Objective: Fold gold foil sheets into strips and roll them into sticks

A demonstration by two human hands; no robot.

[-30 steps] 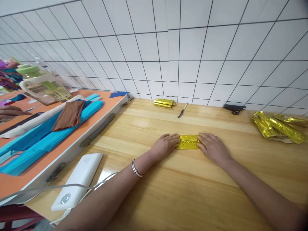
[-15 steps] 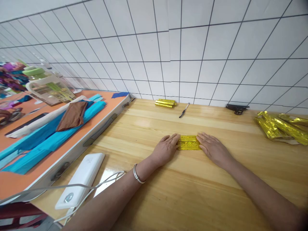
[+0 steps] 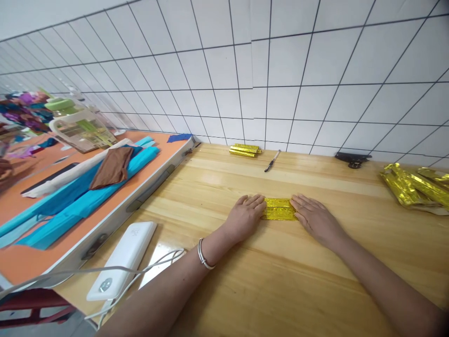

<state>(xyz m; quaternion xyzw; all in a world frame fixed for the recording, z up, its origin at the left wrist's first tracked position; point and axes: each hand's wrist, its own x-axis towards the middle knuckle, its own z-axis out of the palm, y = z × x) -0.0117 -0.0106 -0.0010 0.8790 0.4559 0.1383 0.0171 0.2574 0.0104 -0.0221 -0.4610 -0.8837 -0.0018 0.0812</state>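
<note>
A folded piece of shiny gold foil (image 3: pixel 279 209) lies flat on the wooden table (image 3: pixel 280 281). My left hand (image 3: pixel 244 217) rests on its left end, fingers stretched out and pointing toward the foil. On the right end lies my right hand (image 3: pixel 315 219), palm down with its fingers extended. The foil's two ends are hidden under my fingertips. A bundle of folded gold foil (image 3: pixel 244 150) sits near the wall, with a pen (image 3: pixel 272 161) to its right.
Gold foil pieces (image 3: pixel 417 187) are heaped at the right. A black object (image 3: pixel 353 159) lies by the wall. At the left are a white power bank (image 3: pixel 122 260) with cables, an orange surface (image 3: pixel 147 175) with blue and brown cloth, and a green-lidded bottle (image 3: pixel 63 106).
The camera view has shifted slightly, moving the scene a little to the right in the picture. Both hands stay on the foil's ends, with hardly any change in their position on it.
</note>
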